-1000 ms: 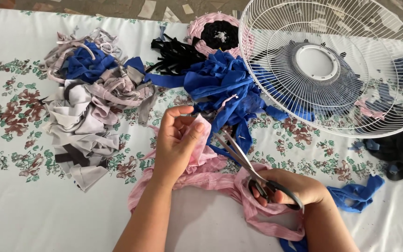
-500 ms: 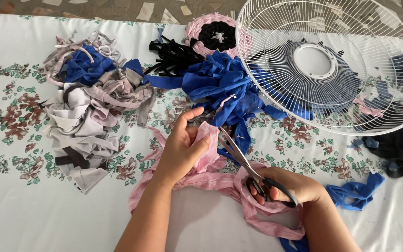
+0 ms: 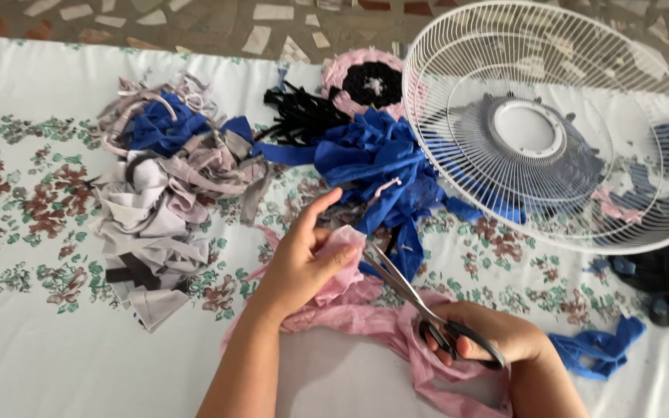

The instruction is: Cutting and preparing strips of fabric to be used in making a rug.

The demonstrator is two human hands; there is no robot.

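Now your left hand point(image 3: 303, 259) pinches the folded end of the pink cloth point(image 3: 350, 310), thumb on top, fingers closed around it. Your right hand point(image 3: 489, 337) grips the scissors point(image 3: 408, 290), fingers through the handles; the blades stand slightly apart at the cloth's edge. It trails across the flowered sheet point(image 3: 32, 348), just before the blue strips point(image 3: 385, 159) and white fan guard point(image 3: 551, 128).
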